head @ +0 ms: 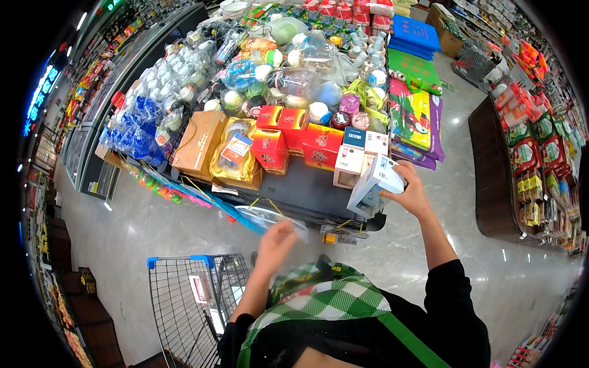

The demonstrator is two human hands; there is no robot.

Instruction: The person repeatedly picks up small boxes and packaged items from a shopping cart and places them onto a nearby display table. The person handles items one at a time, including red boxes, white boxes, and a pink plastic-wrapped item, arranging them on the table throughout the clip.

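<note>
My right hand (409, 188) grips a white printed carton (379, 181), fingers on its right side and thumb on its near face. The carton is at the front right corner of a dark display table (294, 191), slightly tilted; I cannot tell whether it rests there. Just behind it stand small cartons, among them a white one with a window (348, 161) and a dark blue-topped one (355, 137). Motion blurs my left hand (276, 244), its fingers curled before the table's front edge, close to hanging clear-wrapped goods (271, 216). Nothing held shows in it.
Red boxes (322, 145), a brown carton (200, 142) and bagged bottles (299, 83) crowd the table. A wire shopping cart (184, 294) holding several boxes stands at my left. Folded bags (409, 119) are stacked beyond the right side. Farther right is a dark wooden shelf unit (490, 170).
</note>
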